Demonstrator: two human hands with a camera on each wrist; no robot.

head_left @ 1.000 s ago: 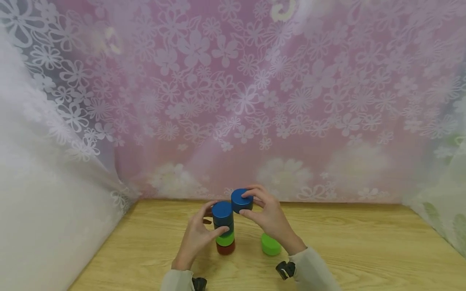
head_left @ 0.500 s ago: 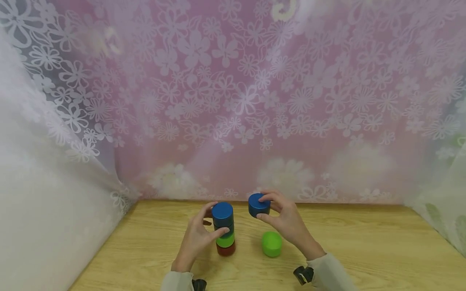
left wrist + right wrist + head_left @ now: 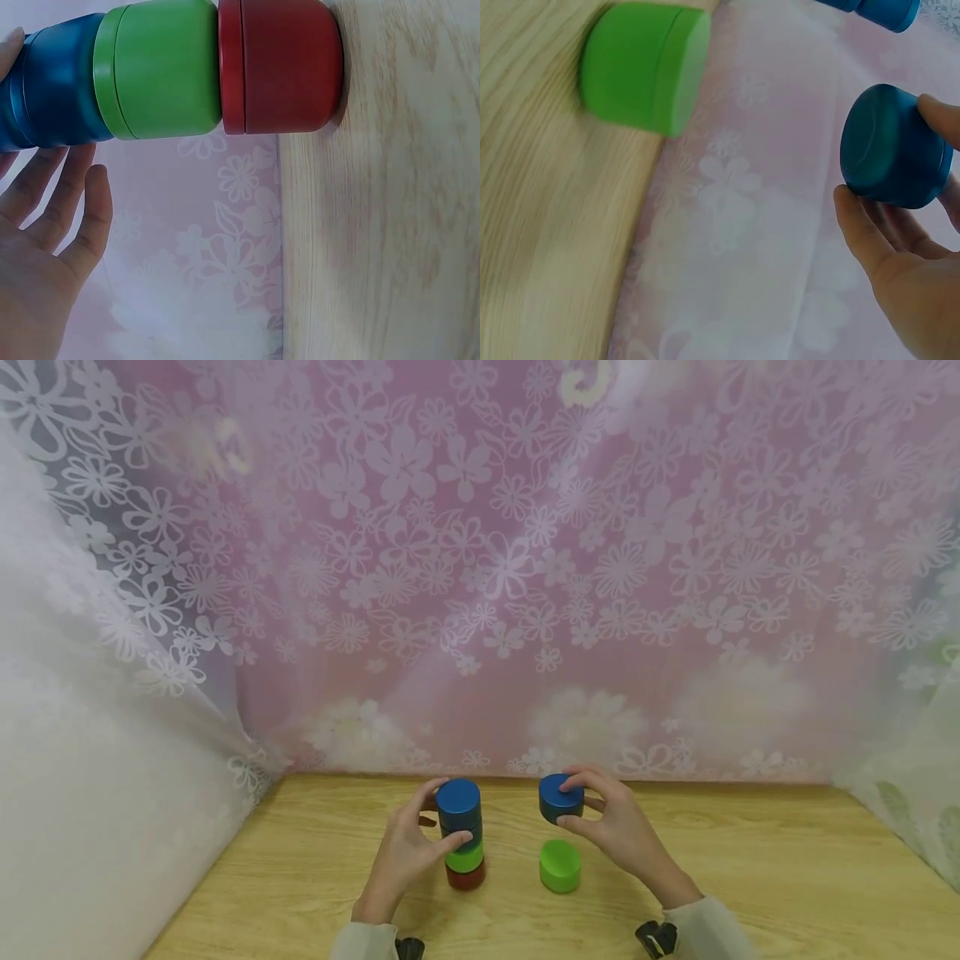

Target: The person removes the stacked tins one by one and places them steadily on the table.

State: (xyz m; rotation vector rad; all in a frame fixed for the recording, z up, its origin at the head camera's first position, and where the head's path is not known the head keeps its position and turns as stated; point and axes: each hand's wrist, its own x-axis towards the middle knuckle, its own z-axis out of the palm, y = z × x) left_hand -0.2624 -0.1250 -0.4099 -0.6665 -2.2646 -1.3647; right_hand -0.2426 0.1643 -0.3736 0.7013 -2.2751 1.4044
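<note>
A stack of round lidded tins rises from the table, a red tin at the bottom, a green tin over it and blue at the top. My left hand grips the blue upper part, thumb across its front and fingers partly hidden behind. To the right, my right hand holds a separate blue tin in the air between thumb and fingers. Its underside faces the right wrist camera. Below that tin a lone green tin rests on the wood.
The wooden table ends at a pink flowered curtain behind. Pale cloth hangs along the left side, and more hangs on the right. Each wrist carries a small black device.
My right hand has carried its blue tin rightward and lower, away from beside the stack's top to over the lone green tin. The left hand keeps its hold on the stack.
</note>
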